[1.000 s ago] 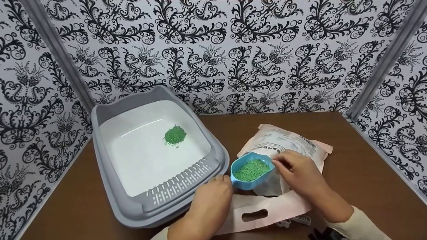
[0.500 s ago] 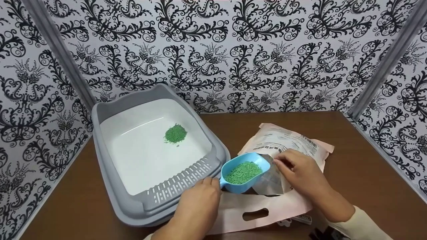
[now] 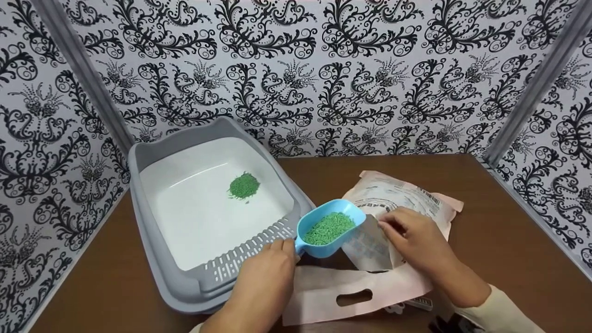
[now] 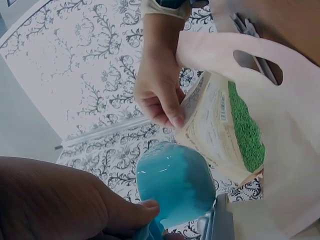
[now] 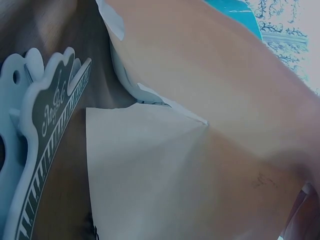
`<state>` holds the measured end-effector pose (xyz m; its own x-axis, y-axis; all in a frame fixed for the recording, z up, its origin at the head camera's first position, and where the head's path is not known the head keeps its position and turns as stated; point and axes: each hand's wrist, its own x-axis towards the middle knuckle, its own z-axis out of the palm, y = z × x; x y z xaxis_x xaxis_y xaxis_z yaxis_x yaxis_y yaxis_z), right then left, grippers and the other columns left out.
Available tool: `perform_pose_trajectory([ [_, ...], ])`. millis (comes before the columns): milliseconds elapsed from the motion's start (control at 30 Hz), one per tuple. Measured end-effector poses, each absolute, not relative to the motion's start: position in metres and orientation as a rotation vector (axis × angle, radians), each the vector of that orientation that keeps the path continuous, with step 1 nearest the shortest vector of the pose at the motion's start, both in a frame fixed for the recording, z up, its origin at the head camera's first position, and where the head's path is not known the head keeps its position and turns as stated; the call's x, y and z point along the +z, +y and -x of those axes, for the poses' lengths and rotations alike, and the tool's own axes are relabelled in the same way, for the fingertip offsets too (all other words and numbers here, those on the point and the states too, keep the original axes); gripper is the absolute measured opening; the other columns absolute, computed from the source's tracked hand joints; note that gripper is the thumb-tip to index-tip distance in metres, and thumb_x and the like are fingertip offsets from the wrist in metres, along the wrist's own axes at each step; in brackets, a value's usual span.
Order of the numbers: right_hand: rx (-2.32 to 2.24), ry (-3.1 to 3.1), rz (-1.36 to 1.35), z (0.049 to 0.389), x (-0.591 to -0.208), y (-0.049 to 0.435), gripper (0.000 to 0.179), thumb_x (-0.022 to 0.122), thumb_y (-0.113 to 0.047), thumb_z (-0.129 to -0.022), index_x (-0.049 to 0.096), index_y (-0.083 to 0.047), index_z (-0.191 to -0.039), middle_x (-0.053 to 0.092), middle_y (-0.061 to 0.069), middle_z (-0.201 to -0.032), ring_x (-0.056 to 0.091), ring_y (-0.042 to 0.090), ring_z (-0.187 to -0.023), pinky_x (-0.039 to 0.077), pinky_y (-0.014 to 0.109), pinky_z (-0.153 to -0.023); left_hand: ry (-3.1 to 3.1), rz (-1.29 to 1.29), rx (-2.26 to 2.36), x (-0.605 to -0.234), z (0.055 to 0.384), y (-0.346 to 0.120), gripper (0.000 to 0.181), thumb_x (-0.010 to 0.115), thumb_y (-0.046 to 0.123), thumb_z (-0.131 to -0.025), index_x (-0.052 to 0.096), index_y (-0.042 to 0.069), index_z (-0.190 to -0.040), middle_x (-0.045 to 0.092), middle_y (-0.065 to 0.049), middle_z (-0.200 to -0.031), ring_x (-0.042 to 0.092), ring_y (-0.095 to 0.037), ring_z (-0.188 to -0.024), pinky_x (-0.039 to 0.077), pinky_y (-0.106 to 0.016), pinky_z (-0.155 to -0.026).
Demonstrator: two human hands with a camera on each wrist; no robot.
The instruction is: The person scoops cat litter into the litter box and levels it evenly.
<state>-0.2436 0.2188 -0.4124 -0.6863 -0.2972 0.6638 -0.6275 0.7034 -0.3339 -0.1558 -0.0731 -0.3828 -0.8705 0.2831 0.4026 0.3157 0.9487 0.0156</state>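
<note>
1. Farthest left on the brown tabletop (image 3: 518, 240) is a cat litter tray (image 3: 150, 259) with a grey rim and a white inside. A small heap of green pellets (image 3: 244, 186) lies on its floor toward the right wall, with a few loose grains just beside it. The rest of the white floor shows bare, and a slotted grey ledge (image 3: 252, 249) runs along the near side.
2. Next comes the left hand (image 3: 266, 282), in front of the tray's near right corner; it grips the scoop's handle, the thumb pressed along it in the left wrist view.
3. The light blue scoop (image 3: 321, 251) is held between tray and bag, its bowl facing up and its mouth toward the bag. Green pellets (image 3: 329, 228) cover most of the bowl; the front lip is bare. Whether it touches the tray's rim cannot be told.
4. Right of it the pale pink litter bag (image 3: 393, 192) lies on the table, its near end cut open; green pellets (image 4: 245, 132) show inside from the left wrist. A strip with a handle slot (image 3: 319, 293) spreads toward the person.
5. Rightmost, the right hand (image 3: 416, 238) pinches the edge of the bag's opening between thumb and fingers.
</note>
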Motion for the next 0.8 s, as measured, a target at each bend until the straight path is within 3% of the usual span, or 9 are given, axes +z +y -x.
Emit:
perform_pose_trajectory([
  [133,0.751,-2.32,-0.712,0.244,-0.413,0.219,0.018,0.081,0.004,-0.083,0.077,-0.01,-0.093,0.073,-0.007,-0.088,0.06,-0.001,-0.078,0.046,0.007,-0.073,-2.704,0.407,-0.129,-0.38,0.157,-0.076,0.024,0.075,0.011,-0.089,0.065,0.002,-0.109,0.07,-0.01,-0.094,0.069,-0.024,-0.081,0.058,-0.039,-0.056],
  [400,0.732,-2.323,-0.719,0.244,-0.414,0.219,0.017,0.081,0.001,-0.085,0.076,-0.013,-0.092,0.068,-0.01,-0.085,0.053,-0.002,-0.074,0.042,0.01,-0.068,-2.644,0.389,-0.185,-0.374,0.159,-0.084,0.02,0.074,0.017,-0.093,0.065,0.002,-0.102,0.069,-0.009,-0.088,0.069,-0.026,-0.076,0.058,-0.041,-0.056],
  [800,0.728,-2.315,-0.732,0.245,-0.414,0.22,0.018,0.081,0.001,-0.084,0.076,-0.013,-0.092,0.07,-0.011,-0.086,0.058,-0.001,-0.078,0.045,0.011,-0.073,-2.637,0.323,-0.189,-0.368,0.16,-0.103,0.02,0.075,0.018,-0.094,0.063,0.003,-0.101,0.064,-0.007,-0.084,0.067,-0.024,-0.077,0.056,-0.043,-0.054],
])
